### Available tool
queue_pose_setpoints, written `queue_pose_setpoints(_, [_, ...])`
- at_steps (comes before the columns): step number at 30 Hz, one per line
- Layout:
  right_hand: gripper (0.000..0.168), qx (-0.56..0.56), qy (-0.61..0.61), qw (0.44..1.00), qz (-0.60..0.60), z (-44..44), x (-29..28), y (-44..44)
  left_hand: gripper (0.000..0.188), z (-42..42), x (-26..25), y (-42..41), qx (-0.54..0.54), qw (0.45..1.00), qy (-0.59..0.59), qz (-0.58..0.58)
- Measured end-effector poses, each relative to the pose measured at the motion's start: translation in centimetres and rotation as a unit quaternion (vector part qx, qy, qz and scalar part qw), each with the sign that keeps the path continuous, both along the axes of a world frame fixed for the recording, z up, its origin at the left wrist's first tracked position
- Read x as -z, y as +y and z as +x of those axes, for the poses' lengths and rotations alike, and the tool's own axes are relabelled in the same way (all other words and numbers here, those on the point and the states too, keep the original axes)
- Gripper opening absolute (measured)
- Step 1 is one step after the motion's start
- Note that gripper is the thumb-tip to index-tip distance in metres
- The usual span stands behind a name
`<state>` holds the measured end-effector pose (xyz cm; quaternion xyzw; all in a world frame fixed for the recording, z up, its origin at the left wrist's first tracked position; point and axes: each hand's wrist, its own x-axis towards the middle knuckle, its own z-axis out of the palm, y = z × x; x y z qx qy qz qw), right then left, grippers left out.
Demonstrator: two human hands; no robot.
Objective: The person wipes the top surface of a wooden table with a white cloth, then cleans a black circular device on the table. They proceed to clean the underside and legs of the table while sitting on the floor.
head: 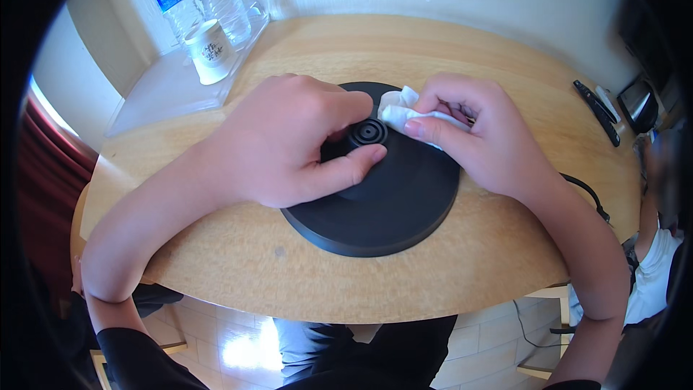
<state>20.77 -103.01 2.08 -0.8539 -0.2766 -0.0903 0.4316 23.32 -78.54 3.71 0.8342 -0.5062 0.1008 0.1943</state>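
Observation:
A round black disc-shaped base (379, 222) lies flat on the wooden table, with a ringed knob or connector (369, 131) standing at its raised centre. My left hand (303, 141) curves around that connector from the left, thumb on the near side and fingers on the far side. In my right hand (465, 124), a crumpled white tissue or cloth (400, 111) is pinched between thumb and fingers; it rests against the disc just right of the connector. The left palm hides part of the disc's left side.
Two clear water bottles (216, 5) and a white paper cup (209, 54) stand on a clear tray (168, 92) at the far left. A black remote control (595, 112), a black device and a cable (587, 189) are at the right. Another person's arm shows at the right edge.

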Motion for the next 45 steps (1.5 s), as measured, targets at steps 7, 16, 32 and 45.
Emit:
queue_pose_setpoints(7, [0.02, -0.006, 0.002, 0.999, 0.038, 1.5, 0.6, 0.3, 0.036, -0.6, -0.1, -0.4, -0.02, 1.0, -0.008, 0.011])
queue_pose_setpoints(16, [0.03, 0.091, 0.038, 0.989, -0.106, 4.6, -1.7, 1.9, 0.038, -1.2, -0.3, -0.7, -0.061, 0.998, -0.004, 0.013])
queue_pose_setpoints(32, [0.024, 0.106, -0.067, 0.99, 0.063, 4.4, -1.6, -0.2, 0.036, 0.4, 0.0, -0.1, -0.107, 0.994, -0.003, -0.009])
queue_pose_setpoints(45, [0.02, 0.042, -0.06, 0.997, -0.014, 3.8, -0.2, 0.8, 0.027, 1.0, 0.3, 0.4, -0.099, 0.995, 0.027, -0.019])
